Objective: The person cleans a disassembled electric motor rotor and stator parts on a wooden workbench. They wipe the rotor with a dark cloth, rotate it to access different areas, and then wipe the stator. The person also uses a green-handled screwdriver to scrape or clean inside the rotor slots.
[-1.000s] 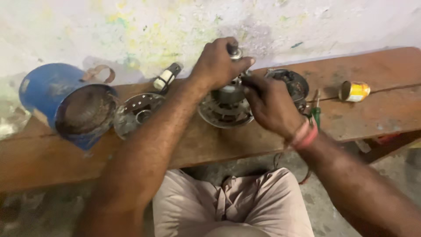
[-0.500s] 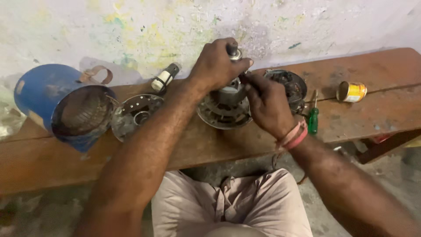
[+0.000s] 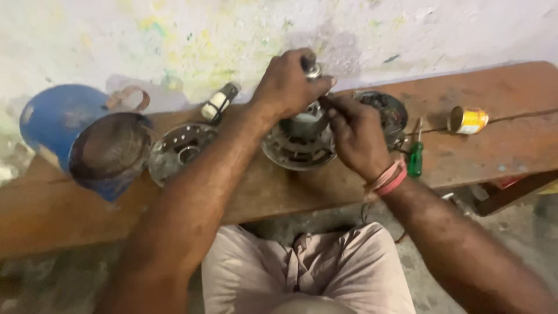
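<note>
Motor [image 3: 299, 142], a round grey metal unit with a slotted rim, sits at the middle of the frame on the wooden surface [image 3: 494, 157], and both hands work on it. The left hand [image 3: 288, 87] has its grip closed over a small metal shaft or knob [image 3: 312, 70] that stands up from the top of the motor; only the tip shows past the fingers. The right hand [image 3: 357, 136] is curled against the motor's right side, fingertips pinched at its hub; whether they hold a small part there I cannot tell.

This looks like a step of taking apart or fitting the centre piece. The next move would call for a firm hold on the body with one hand while the other turns or lifts the shaft straight up.

Just behind the right hand lies a dark round cover [image 3: 386, 110]. Right of the wrist lies a green screwdriver [image 3: 415, 157], and farther right a yellow tin [image 3: 468, 120] on its side. Left of centre are a perforated metal disc [image 3: 177, 148] and a white-ended cylinder [image 3: 218, 104]. A blue drum [image 3: 64, 125] lies at far left.
</note>
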